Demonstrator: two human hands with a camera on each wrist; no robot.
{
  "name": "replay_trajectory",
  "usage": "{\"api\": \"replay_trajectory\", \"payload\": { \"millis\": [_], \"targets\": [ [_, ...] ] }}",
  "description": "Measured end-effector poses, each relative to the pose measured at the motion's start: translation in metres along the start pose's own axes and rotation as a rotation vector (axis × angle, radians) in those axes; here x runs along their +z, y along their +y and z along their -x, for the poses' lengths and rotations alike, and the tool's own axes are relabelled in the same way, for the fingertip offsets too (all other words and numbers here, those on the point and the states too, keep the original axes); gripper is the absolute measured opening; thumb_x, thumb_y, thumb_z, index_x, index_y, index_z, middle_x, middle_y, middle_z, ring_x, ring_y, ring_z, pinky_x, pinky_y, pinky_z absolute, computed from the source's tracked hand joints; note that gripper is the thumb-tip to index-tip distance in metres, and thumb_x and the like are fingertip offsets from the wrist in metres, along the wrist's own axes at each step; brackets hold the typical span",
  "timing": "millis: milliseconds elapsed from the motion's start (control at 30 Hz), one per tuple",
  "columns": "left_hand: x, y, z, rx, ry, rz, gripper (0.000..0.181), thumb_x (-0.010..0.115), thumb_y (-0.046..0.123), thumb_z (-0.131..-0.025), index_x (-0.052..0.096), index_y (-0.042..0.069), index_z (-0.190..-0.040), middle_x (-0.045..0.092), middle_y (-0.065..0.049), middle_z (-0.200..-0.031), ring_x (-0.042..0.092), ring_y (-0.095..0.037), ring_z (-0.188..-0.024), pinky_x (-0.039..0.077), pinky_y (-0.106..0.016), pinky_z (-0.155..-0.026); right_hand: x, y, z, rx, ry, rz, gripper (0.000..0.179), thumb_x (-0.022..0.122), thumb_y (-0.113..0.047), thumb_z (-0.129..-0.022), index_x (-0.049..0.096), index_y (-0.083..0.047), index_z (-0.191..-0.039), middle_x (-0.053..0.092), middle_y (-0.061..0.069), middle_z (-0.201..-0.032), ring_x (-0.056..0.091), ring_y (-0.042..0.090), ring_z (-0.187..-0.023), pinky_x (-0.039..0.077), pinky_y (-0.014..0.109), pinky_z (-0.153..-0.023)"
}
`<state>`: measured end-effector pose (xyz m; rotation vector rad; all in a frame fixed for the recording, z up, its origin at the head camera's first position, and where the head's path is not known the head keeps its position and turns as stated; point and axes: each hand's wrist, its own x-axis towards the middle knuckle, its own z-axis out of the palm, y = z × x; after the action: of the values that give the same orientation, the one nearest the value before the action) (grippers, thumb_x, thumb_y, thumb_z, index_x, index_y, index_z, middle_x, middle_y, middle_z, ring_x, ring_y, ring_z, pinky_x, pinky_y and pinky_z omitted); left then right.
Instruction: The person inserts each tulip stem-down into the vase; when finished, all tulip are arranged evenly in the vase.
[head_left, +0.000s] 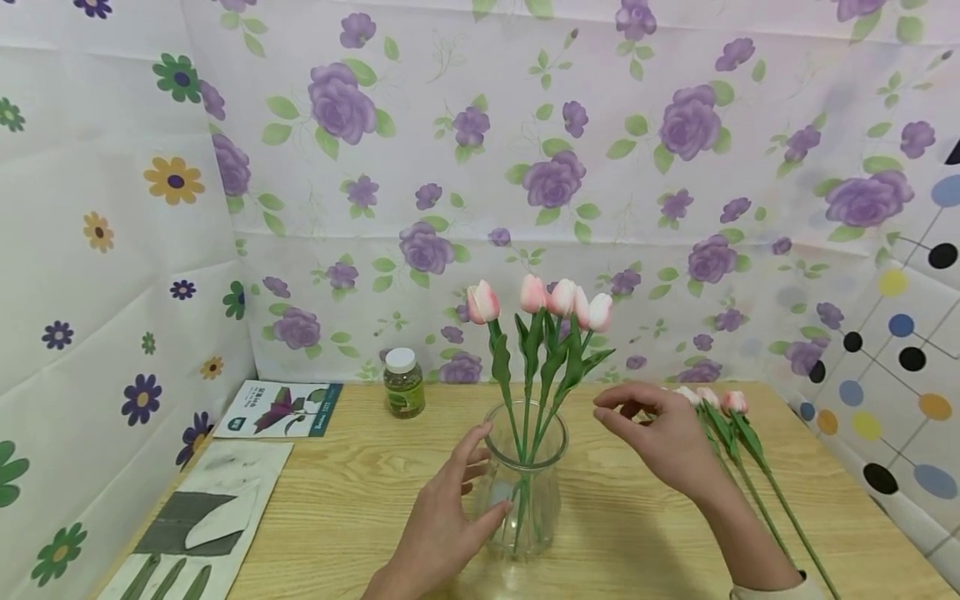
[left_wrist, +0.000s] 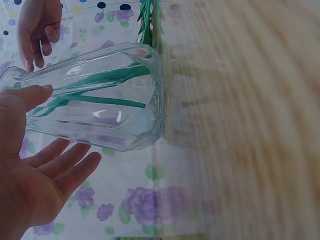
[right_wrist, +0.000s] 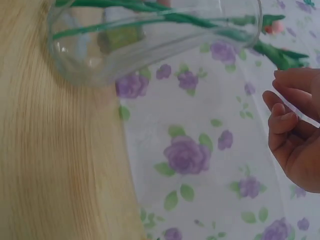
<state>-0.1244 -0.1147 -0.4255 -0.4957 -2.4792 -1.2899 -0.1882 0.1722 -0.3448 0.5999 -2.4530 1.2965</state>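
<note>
Vase (head_left: pixel 546 510) upright on table (head_left: pixel 352 500), tulips (head_left: pixel 553 362) standing in it, heads above rim. Left hand (head_left: pixel 446 517) at left of vase, thumb and fingers apart in loose cup about it; cannot tell if touching. Right hand (head_left: pixel 660 433) just right of vase, fingers loosely bent, nothing held. Loose tulips (head_left: pixel 748 435) farther right of vase, past right hand, long axis front to back, heads at far end, stems slanting nearward and right; right hand nearer them. Bottle (head_left: pixel 405 385) behind vase, leftward; booklet (head_left: pixel 277 410) farther left
</note>
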Motion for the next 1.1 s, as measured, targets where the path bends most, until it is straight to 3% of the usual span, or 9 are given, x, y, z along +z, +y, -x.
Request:
{"api": "replay_trajectory", "payload": {
  "millis": [167, 333, 600, 833, 933, 1100],
  "targets": [
    [0.0, 0.0, 0.001, -0.004, 0.004, 0.022, 0.102, 0.089, 0.016, -0.086, 0.027, 0.039, -0.164, 0.069, -0.008, -0.137, 0.072, -0.028, -0.119, 0.064, -0.049, -0.09, -0.013, 0.025, 0.002, 0.077, 0.006, 0.038, 0.012, 0.076, -0.023, -0.1, 0.08, -0.016, -0.109, 0.075, 0.003, -0.099, 0.061, 0.012, -0.079, 0.049, 0.028, -0.061],
    [0.001, -0.001, 0.001, -0.002, 0.003, 0.021, 0.103, 0.09, 0.015, -0.086, 0.028, 0.038, -0.164, 0.069, -0.009, -0.136, 0.072, -0.028, -0.118, 0.064, -0.048, -0.089, -0.023, 0.052, 0.007, 0.139, -0.014, -0.017, 0.018, 0.076, -0.023, -0.1, 0.079, -0.011, -0.113, 0.075, 0.008, -0.108, 0.061, 0.012, -0.077, 0.051, 0.027, -0.06],
    [0.001, -0.001, 0.0, -0.001, 0.004, 0.017, 0.103, 0.09, 0.015, -0.085, 0.028, 0.038, -0.164, 0.069, -0.009, -0.136, 0.072, -0.029, -0.118, 0.064, -0.048, -0.09, -0.04, 0.085, 0.011, 0.222, -0.056, 0.002, 0.03, 0.073, -0.03, -0.102, 0.076, -0.008, -0.121, 0.074, 0.014, -0.119, 0.07, 0.007, -0.095, 0.06, 0.026, -0.074],
    [0.0, 0.0, 0.0, -0.002, 0.007, 0.011, 0.103, 0.09, 0.015, -0.085, 0.028, 0.038, -0.164, 0.069, -0.008, -0.136, 0.072, -0.028, -0.118, 0.064, -0.046, -0.09, -0.049, 0.107, 0.017, 0.301, -0.079, -0.045, 0.033, 0.072, -0.024, -0.103, 0.072, 0.0, -0.126, 0.07, 0.002, -0.093, 0.054, 0.011, -0.064, 0.049, 0.03, -0.052],
    [0.0, 0.001, 0.0, -0.01, 0.007, 0.017, 0.103, 0.09, 0.014, -0.085, 0.028, 0.039, -0.164, 0.069, -0.008, -0.136, 0.072, -0.028, -0.118, 0.064, -0.047, -0.091, -0.051, 0.118, 0.02, 0.329, -0.079, -0.035, 0.035, 0.071, -0.023, -0.103, 0.07, 0.001, -0.128, 0.068, -0.002, -0.09, 0.055, 0.012, -0.064, 0.049, 0.031, -0.051],
    [0.0, 0.001, 0.0, -0.016, 0.004, 0.021, 0.103, 0.09, 0.014, -0.085, 0.027, 0.039, -0.164, 0.069, -0.007, -0.136, 0.072, -0.028, -0.118, 0.064, -0.047, -0.091, -0.053, 0.131, 0.026, 0.378, -0.089, -0.004, 0.036, 0.071, -0.02, -0.104, 0.068, 0.003, -0.131, 0.07, 0.007, -0.093, 0.056, 0.014, -0.066, 0.049, 0.031, -0.052]
  ]
}}
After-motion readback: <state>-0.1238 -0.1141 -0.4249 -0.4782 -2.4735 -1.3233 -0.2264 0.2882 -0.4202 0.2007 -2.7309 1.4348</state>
